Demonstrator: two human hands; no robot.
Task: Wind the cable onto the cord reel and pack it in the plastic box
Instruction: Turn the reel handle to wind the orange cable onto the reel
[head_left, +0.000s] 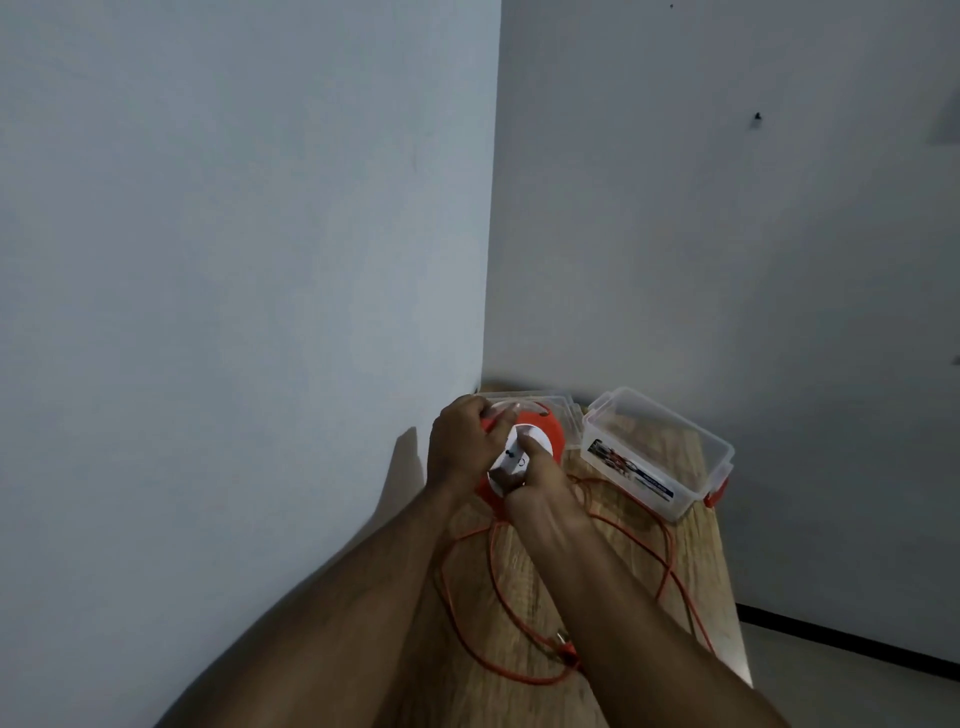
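Note:
An orange cord reel (545, 434) with a white round centre is held just above the far end of the wooden table. My left hand (462, 447) grips its left rim. My right hand (535, 478) is closed on the white centre from the near side. The orange cable (670, 551) trails from the reel in loose loops over the table, with its plug near the front edge. A clear plastic box (660, 452) with orange clips stands open to the right of the reel.
The clear lid (561, 402) lies behind the reel in the corner. The narrow wooden table (701, 571) fits against the wall on the left and at the back. Its right edge drops to a grey floor.

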